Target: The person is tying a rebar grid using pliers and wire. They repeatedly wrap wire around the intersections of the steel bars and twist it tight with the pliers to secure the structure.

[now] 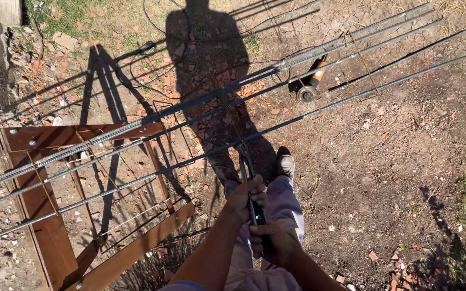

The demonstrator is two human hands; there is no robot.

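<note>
Head view: both hands close around the dark handles of the pincers (248, 178). The left hand (246, 198) wraps the handles higher up; the right hand (269, 241) clasps them just below, the two grips touching. Each grip is fully closed on the tool.

The pincers run up and away from the grips, their long axis nearly straight ahead, a little tilted left, and the head meets the nearest rebar (308, 113) just beyond the left grip.

The rebars lie as a long bundle crossing ahead of the grips, low at the left and rising toward the far right, with thin wire stirrups (360, 59) looped around them. Left of the grips they rest on a wooden trestle (44, 215); its lower rail comes close to the left forearm.

To the right of the grips lies bare dirt (384, 178), open up to the grass edge. Beyond the bars, an angle grinder (311, 83) lies on the ground. A shoe (285, 161) stands just past the grips.
</note>
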